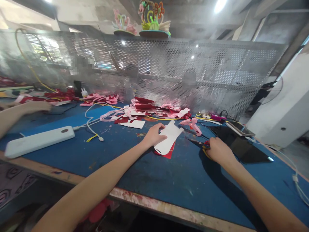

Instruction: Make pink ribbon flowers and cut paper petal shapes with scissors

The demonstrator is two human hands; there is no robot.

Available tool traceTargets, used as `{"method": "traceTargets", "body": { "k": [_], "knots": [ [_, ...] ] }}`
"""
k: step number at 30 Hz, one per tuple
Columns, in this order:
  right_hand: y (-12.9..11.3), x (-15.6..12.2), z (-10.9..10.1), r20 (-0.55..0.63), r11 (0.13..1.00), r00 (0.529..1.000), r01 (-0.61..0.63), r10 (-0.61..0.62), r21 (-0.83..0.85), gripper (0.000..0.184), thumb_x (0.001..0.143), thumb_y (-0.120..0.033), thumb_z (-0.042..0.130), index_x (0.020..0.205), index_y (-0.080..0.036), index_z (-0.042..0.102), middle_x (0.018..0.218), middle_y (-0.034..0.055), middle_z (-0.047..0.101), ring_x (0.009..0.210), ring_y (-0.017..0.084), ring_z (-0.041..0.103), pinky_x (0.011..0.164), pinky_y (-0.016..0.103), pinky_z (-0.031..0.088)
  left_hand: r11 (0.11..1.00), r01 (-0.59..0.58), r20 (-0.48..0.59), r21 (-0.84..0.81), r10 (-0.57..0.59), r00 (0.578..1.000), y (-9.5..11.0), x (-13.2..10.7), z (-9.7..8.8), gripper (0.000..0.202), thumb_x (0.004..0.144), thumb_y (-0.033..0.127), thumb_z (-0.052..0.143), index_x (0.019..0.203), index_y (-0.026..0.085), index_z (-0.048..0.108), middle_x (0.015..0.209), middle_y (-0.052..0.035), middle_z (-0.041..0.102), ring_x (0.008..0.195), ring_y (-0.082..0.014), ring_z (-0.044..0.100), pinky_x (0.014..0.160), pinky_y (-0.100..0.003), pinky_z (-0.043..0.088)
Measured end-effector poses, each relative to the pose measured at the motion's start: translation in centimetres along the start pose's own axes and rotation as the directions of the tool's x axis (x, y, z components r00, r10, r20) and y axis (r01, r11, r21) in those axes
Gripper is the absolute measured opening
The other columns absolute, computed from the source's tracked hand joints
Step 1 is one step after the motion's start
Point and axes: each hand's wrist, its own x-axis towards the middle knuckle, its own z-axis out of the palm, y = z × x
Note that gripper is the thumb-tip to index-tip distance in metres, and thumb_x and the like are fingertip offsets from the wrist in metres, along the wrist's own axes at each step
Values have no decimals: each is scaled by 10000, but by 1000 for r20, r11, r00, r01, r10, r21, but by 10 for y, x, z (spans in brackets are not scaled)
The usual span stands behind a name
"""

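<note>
Step in hand, as judged: trimming or sorting sheet pieces, with no cut being made. Left hand [154, 137] pinches the left side of a white cutout [168, 140] between thumb and bent fingers. Right hand [220, 149] is curled around the handles of a pair of scissors [196, 141]; the dark blades point left, appear together, and stand apart from the cutout.

Location: cutout is midway between the front and back edges of the bench [159, 180], right of centre. A red sheet [171, 154] shows beneath its lower and right sides; whether the left hand grips that too, cannot tell. A further cut would call for spread blades, brought left to the cutout's edge while the left hand steadies it.

Materials: cutout smooth, matt, thin and stiff like card; rounded lower end with a short dark slit or mark, notched upper end. Red sheet flat, straight-edged. Bench surface blue, scuffed; front edge pale, paint-stained. Toward the back edge: loose heap of red, pink and white pieces [156, 109]; right of it, a glossy pink glue gun [193, 125], seemingly hard plastic.
</note>
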Motion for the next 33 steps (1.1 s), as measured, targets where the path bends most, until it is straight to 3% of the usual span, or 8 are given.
{"method": "traceTargets", "body": {
  "k": [2,5,9,12,17,21,25,33],
  "knots": [
    [5,5,2,-121,999,993,-2,7,42,249,740,-196,553,959,-85,590,990,198,597,923,285,617,768,336,439,982,118,66,-147,-109,992,2,0,3,285,627,148,655,887,180,543,790,-33,652,724,-201,626,692,-320,490],
    [8,10,3,-266,981,964,67,-17,182,279,735,-283,591,951,-105,587,972,157,600,919,262,590,810,327,424,826,309,203,-472,-239,950,6,0,8,278,678,152,622,940,156,531,749,-35,664,613,-165,621,593,-278,485],
    [-1,6,1,-287,883,954,203,-82,424,366,778,-515,489,844,-158,539,786,68,567,723,209,547,691,318,427,668,295,200,-683,-216,956,11,-2,12,275,684,187,648,942,122,578,835,-69,690,677,-151,635,648,-256,492],
    [-11,-4,-2,-203,776,947,320,-249,543,421,806,-599,369,789,-191,469,724,23,512,651,170,491,612,289,413,720,219,130,-658,-178,975,15,-3,11,287,691,219,646,960,129,609,872,-60,700,651,-129,620,621,-233,480],
    [-18,-17,-5,20,718,881,372,-473,589,514,797,-677,373,776,-175,484,707,24,522,621,155,457,576,284,390,857,128,65,-499,-110,992,25,-6,7,226,654,229,664,859,135,665,784,-15,689,594,-95,579,535,-183,432],
    [-15,-21,-6,18,550,805,390,-594,738,616,801,-731,317,838,-153,527,739,32,525,634,150,443,560,271,376,910,109,67,-401,-89,994,33,-11,5,202,630,259,685,781,126,676,700,-5,673,550,-92,563,487,-175,411],
    [-10,-28,-8,20,395,734,342,-679,853,638,837,-714,256,898,-152,552,735,23,494,611,139,429,562,267,385,892,113,104,-439,-75,992,43,-15,3,237,622,270,694,813,130,697,688,-3,681,540,-92,568,483,-174,423],
    [-8,-40,-11,29,408,738,340,-674,847,624,862,-693,200,962,-199,568,802,34,507,686,168,460,655,311,406,884,94,96,-457,-56,994,53,-22,-1,252,615,273,701,822,129,710,681,-5,685,530,-98,577,467,-169,426]
  ]
}}
